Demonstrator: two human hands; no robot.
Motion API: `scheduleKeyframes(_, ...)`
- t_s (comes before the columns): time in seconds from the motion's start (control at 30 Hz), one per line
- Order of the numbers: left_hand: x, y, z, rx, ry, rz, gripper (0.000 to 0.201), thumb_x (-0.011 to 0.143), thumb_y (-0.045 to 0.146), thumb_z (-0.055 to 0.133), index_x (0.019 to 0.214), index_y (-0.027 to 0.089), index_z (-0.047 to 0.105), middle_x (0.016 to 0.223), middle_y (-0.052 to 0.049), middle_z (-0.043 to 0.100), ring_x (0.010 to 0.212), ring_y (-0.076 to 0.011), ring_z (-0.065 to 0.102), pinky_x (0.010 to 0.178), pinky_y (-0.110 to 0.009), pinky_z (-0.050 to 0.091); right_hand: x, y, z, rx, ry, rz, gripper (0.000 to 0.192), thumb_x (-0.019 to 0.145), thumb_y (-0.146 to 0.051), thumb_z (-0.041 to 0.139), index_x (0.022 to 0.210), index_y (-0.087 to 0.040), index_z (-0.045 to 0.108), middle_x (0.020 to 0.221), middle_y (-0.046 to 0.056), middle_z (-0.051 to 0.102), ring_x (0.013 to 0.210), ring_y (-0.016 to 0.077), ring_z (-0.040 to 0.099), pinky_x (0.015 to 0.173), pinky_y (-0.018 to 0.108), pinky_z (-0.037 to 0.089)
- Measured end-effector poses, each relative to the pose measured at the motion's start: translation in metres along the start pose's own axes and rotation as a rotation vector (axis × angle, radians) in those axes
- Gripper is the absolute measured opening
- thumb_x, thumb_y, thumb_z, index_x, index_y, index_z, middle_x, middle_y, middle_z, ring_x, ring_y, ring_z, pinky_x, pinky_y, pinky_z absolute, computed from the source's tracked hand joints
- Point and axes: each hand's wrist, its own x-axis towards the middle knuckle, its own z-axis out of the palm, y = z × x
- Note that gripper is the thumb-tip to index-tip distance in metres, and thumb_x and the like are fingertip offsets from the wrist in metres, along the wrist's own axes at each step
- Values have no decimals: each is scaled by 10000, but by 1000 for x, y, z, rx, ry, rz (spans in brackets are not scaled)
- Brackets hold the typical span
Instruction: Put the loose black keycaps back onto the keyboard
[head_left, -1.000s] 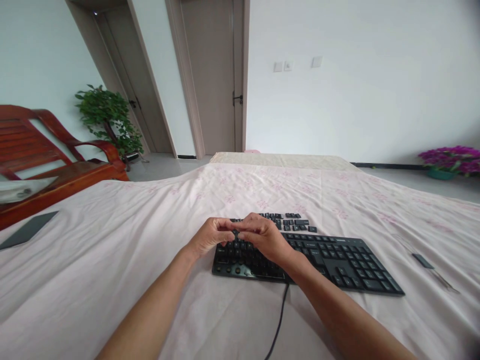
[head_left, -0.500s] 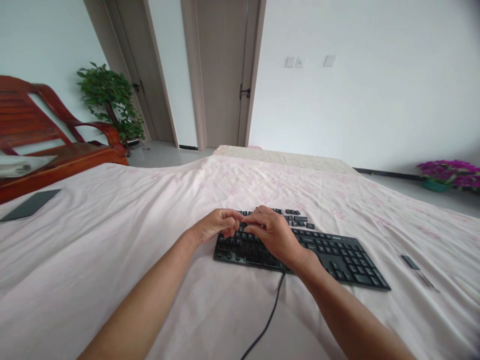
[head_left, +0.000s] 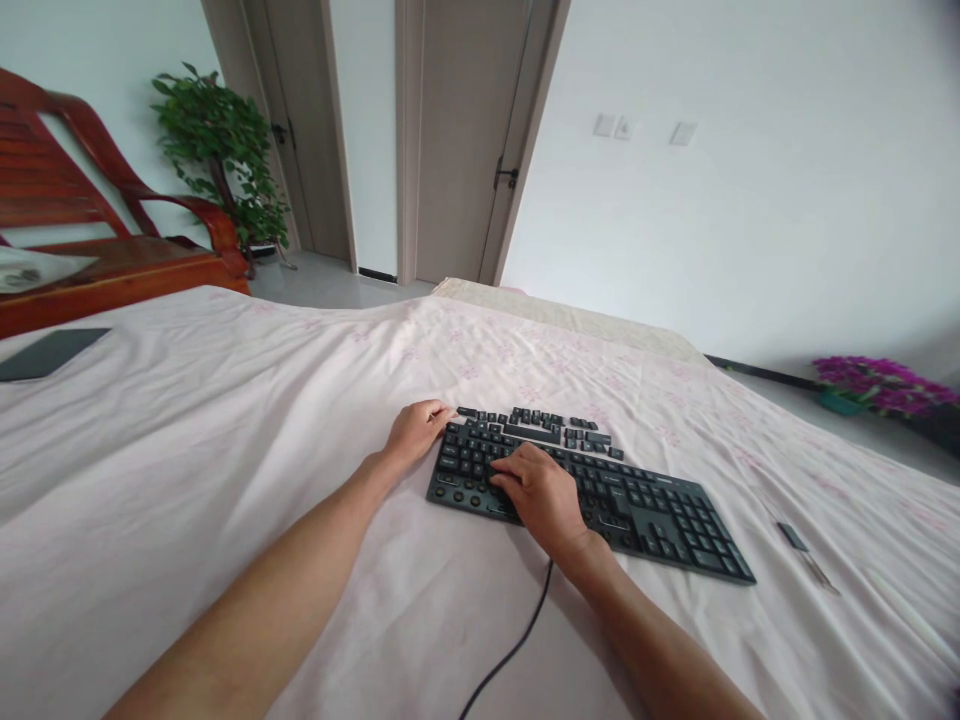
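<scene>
Left hand (head_left: 415, 430) lies at ten o'clock of the right hand (head_left: 538, 490), fingers loosely curled. Right hand is palm down, fingers bent; both forearms reach toward twelve o'clock.

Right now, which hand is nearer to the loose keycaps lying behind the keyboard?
Left. The left hand rests at the keyboard's far left corner, just beside the loose keycaps. The right hand lies on the keys, closer to the person.
</scene>
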Motion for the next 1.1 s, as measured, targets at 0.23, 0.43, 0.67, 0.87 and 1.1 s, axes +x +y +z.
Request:
scheduleKeyframes(0.23, 2, -1, -1, 65, 3, 22, 341, 875, 454, 515, 896, 228, 770, 935, -22, 768, 864, -193, 674, 720, -253, 445, 3, -6, 0, -78, -40, -20, 150, 897, -240, 649, 984, -250, 771, 915, 31, 668, 915, 175, 623, 798, 255, 471)
scheduleKeyframes(0.43, 0, 1, -2, 95, 7, 28, 322, 873, 439, 526, 885, 233, 773, 942, -27, 767, 881, -205, 675, 745, -265, 446, 5, -16, -5, -240, -116, -81, 148, 919, -242, 615, 883, -250, 758, 873, 33, 647, 862, 177, 601, 725, 261, 446)
scheduleKeyframes(0.67, -1, 3, -2, 88, 9, 24, 305, 865, 424, 534, 862, 230, 769, 930, -28, 767, 867, -203, 670, 738, -263, 450, 9, -20, -7, -342, -177, -115, 194, 932, -223, 584, 781, -229, 705, 874, 39, 640, 848, 182, 587, 689, 271, 421)
scheduleKeyframes(0.87, -1, 3, -3, 71, 4, 32, 306, 862, 415, 533, 862, 220, 768, 918, -31, 763, 859, -202, 667, 734, -264, 454, -2, -25, -3, -468, -182, -175, 182, 933, -109, 511, 930, -197, 670, 934, 69, 625, 865, 209, 561, 742, 321, 430)
scheduleKeyframes(1.1, 0, 0, -1, 94, 14, 27, 296, 869, 411, 539, 888, 227, 770, 957, -32, 766, 890, -204, 670, 764, -268, 452, -11, -31, -1, -564, -215, -267, 266, 850, -12, 511, 1041, -136, 649, 976, 118, 611, 868, 248, 528, 756, 382, 447)
